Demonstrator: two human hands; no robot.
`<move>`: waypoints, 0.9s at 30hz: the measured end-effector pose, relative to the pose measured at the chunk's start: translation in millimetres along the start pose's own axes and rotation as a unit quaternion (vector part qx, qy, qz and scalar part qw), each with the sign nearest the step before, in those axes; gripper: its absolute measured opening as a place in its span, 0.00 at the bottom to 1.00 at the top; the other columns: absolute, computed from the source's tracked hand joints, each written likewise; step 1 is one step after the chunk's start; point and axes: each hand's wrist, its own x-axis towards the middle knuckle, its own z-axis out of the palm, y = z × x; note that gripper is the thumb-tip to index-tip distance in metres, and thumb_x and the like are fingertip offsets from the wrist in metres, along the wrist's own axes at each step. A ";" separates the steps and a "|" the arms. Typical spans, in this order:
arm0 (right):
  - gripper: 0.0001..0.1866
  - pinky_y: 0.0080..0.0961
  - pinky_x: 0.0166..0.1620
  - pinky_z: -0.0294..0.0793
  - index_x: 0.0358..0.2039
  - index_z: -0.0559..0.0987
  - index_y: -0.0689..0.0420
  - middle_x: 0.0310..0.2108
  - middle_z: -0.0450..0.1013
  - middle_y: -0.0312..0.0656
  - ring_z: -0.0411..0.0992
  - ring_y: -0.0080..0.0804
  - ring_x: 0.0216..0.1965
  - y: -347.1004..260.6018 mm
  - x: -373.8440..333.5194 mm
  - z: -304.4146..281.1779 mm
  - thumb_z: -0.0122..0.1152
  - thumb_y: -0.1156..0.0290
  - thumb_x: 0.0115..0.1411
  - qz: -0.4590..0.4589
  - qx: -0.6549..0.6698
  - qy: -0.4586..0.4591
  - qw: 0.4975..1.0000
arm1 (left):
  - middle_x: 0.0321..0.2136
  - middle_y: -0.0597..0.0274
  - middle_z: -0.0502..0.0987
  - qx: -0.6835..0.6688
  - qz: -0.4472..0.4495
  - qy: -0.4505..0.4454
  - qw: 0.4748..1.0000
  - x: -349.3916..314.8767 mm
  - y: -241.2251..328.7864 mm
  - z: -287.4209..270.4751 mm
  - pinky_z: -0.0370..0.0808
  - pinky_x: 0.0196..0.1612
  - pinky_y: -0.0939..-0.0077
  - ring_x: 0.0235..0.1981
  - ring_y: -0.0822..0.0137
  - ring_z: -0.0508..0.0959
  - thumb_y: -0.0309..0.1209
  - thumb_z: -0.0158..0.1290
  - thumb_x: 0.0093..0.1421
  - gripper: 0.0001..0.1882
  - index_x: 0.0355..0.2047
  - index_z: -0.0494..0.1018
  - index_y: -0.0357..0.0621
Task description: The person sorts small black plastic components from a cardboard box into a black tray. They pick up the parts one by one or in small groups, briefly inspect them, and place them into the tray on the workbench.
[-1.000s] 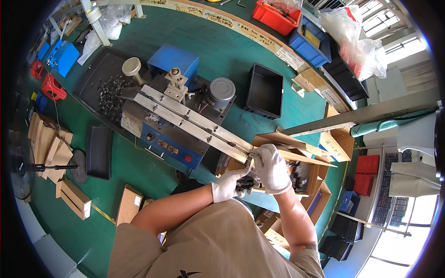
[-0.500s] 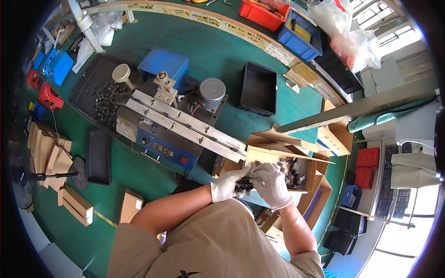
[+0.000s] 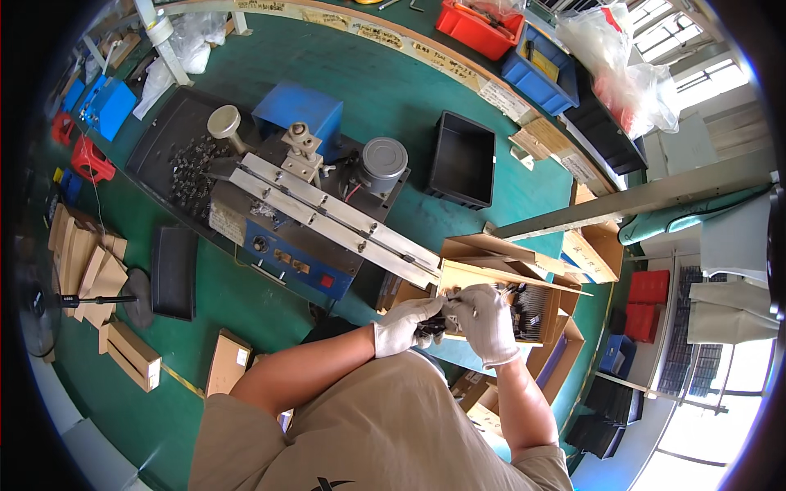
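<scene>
In a white glove, my left hand (image 3: 403, 326) is closed around a bunch of small dark metal parts (image 3: 431, 327) held in front of my body. My right hand (image 3: 489, 326), gloved too, has its fingers bent in a pinch right beside that bunch. What sits between the right fingertips is too small and covered to make out. Both hands are over the near edge of an open cardboard box (image 3: 463, 277). Rows of thin dark and silvery metal pieces (image 3: 530, 311) stand in its right part.
A machine with a long metal rail (image 3: 336, 219) slants down to the box. Loose small dark parts (image 3: 196, 172) lie in a tray (image 3: 155, 147) at its left end. A black bin (image 3: 463, 159) stands behind on the green table. More cardboard boxes (image 3: 565, 352) are at the right.
The scene has shifted slightly as my head moved. My right fingers have shifted a little at the bunch, and a shiny piece seen there before is now covered. The left hand keeps its hold.
</scene>
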 end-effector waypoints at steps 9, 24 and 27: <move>0.07 0.39 0.43 0.78 0.37 0.80 0.61 0.39 0.76 0.50 0.77 0.50 0.39 -18.5 31.3 15.6 0.63 0.79 0.57 -0.071 -0.103 0.044 0.991 | 0.36 0.55 0.81 -0.029 0.005 0.011 1.000 -2.4 -2.1 -13.6 0.69 0.25 0.81 0.29 0.68 0.79 0.51 0.44 0.73 0.25 0.49 0.74 0.41; 0.12 0.37 0.42 0.78 0.39 0.83 0.57 0.38 0.77 0.47 0.78 0.46 0.39 -23.4 23.0 12.3 0.70 0.72 0.53 -0.052 -0.041 0.086 0.994 | 0.30 0.57 0.77 -0.054 -0.015 0.022 0.998 -1.1 -0.8 -3.4 0.70 0.25 0.78 0.26 0.66 0.77 0.56 0.41 0.72 0.29 0.47 0.73 0.40; 0.11 0.37 0.41 0.78 0.36 0.85 0.58 0.37 0.78 0.48 0.78 0.47 0.38 -4.8 -0.5 8.8 0.72 0.69 0.52 -0.036 -0.012 0.014 0.999 | 0.28 0.57 0.77 -0.008 -0.015 0.025 1.000 -2.4 2.3 1.4 0.69 0.24 0.80 0.24 0.70 0.75 0.58 0.36 0.73 0.31 0.43 0.72 0.41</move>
